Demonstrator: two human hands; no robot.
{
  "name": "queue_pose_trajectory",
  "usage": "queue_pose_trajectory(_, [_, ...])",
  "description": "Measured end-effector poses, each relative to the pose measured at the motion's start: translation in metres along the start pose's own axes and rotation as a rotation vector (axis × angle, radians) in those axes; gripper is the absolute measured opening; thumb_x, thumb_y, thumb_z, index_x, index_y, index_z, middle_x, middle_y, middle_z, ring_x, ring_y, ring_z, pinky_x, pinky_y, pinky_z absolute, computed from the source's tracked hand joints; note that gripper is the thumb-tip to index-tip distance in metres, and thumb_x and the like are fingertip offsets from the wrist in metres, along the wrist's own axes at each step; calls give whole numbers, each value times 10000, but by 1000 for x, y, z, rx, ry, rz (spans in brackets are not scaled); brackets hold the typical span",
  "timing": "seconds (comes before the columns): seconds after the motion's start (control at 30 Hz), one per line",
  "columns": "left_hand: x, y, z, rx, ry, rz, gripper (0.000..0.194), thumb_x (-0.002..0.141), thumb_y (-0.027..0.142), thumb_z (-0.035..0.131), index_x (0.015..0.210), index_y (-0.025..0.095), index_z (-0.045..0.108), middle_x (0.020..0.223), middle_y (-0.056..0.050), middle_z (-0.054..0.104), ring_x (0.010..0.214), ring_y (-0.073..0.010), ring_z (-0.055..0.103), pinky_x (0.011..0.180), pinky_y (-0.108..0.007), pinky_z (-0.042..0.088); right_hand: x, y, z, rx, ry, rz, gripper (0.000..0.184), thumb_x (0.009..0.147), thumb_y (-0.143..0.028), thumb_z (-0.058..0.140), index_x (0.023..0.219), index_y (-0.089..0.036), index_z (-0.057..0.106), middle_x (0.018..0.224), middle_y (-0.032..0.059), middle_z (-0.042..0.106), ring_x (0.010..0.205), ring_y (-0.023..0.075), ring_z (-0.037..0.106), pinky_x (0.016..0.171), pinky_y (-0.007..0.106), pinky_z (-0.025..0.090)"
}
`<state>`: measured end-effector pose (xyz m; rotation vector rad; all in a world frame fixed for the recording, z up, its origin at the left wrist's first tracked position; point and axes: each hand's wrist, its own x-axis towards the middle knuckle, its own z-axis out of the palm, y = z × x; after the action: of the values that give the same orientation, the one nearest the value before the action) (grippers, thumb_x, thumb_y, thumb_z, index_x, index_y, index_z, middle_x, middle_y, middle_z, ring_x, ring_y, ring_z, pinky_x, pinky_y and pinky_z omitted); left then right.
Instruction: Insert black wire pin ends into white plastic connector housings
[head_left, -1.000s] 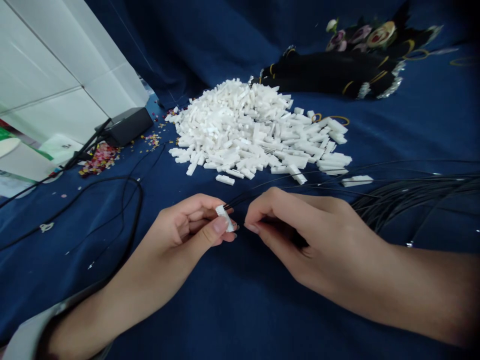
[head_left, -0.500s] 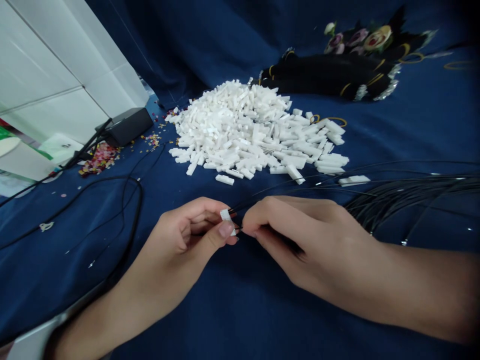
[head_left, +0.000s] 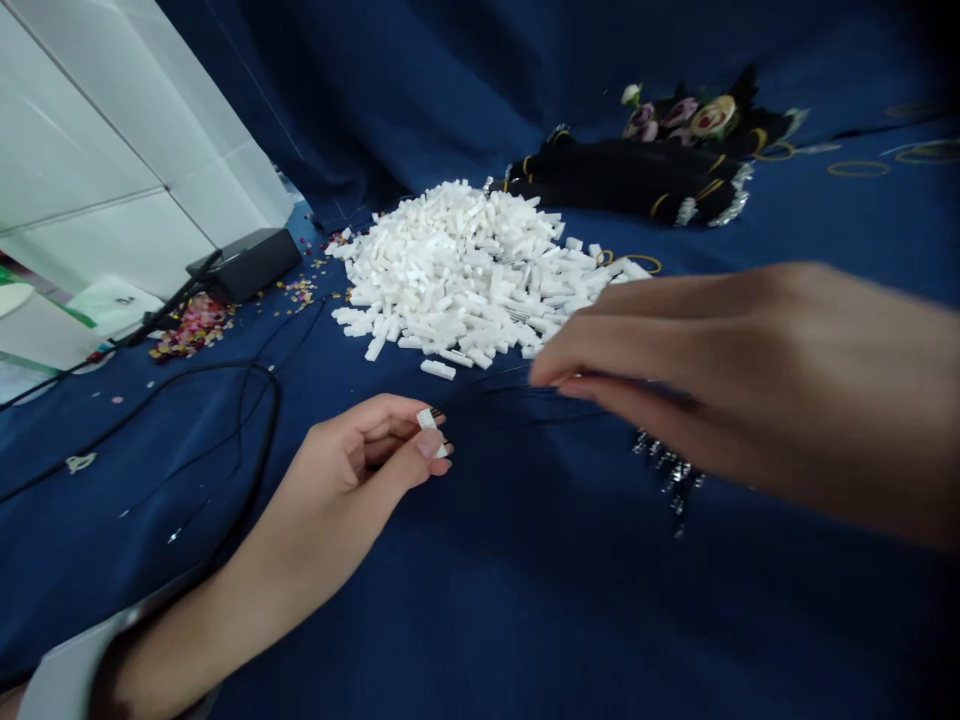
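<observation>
My left hand is closed, thumb and fingers pinching a small white connector housing. Dark wire ends show at the housing's right side. Farther right and raised, my right hand is blurred by motion, its thumb and index finger pressed together; whatever is between the tips is too small to make out. Thin black wires run across the cloth toward it. Under this hand a cluster of shiny metal wire terminals shows, the rest of that bundle hidden.
A heap of white connector housings lies on the blue cloth. Behind it are black bundled wires with yellow bands and artificial flowers. At left are a black box, colourful bits, a black cable and a white cup.
My right hand has moved away from the white connector housing, right and upward, uncovering metal terminals below it. My left hand keeps its pinch on the housing. The view has shifted slightly.
</observation>
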<state>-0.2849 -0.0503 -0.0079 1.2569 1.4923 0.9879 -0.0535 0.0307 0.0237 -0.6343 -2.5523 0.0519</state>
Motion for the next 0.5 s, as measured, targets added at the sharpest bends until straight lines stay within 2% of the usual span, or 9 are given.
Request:
queue_pose_trajectory(0.07, [1,-1,0,8,-7,-3,39,836,252,707,861,223,700,762,46,737,746,-82,711,673,-101,538,-15,20,-14,-101,-5,-171,166,932,-322,492,869,-272,637,725,-44,667,535,80,574,409,219,342])
queue_pose_trajectory(0.1, [2,-1,1,17,-14,0,31,838,245,706,858,224,696,760,46,734,746,-80,708,670,-98,533,-24,28,-18,-83,-11,-197,192,939,-403,497,880,-285,636,698,-55,655,483,71,548,380,215,348])
queue_pose_trajectory(0.17, [2,-1,2,33,-25,-3,27,846,250,701,849,225,691,762,46,725,743,-77,698,660,-96,527,-44,36,-20,-27,-156,-165,196,942,-454,506,938,-313,642,825,-53,674,553,63,601,404,175,420])
queue_pose_trajectory(0.27, [2,0,2,34,-36,-27,46,861,273,693,855,227,692,781,45,712,745,-75,689,666,-99,531,-67,34,-11,63,-258,-66,192,972,-362,482,868,-308,634,887,-24,648,662,63,629,499,149,491])
queue_pose_trajectory(0.4, [1,1,1,-24,-56,-55,58,866,292,696,854,235,697,754,52,694,739,-69,692,658,-88,533,-67,25,-2,112,-308,17,261,987,-305,447,785,-285,610,862,-6,620,647,68,600,501,162,482])
queue_pose_trajectory(0.5, [2,1,-1,-80,-72,-71,66,858,307,710,840,244,704,745,63,691,738,-56,701,642,-65,520,-53,24,-5,203,-240,19,243,962,-356,502,776,-288,642,864,-10,615,609,59,586,454,158,449])
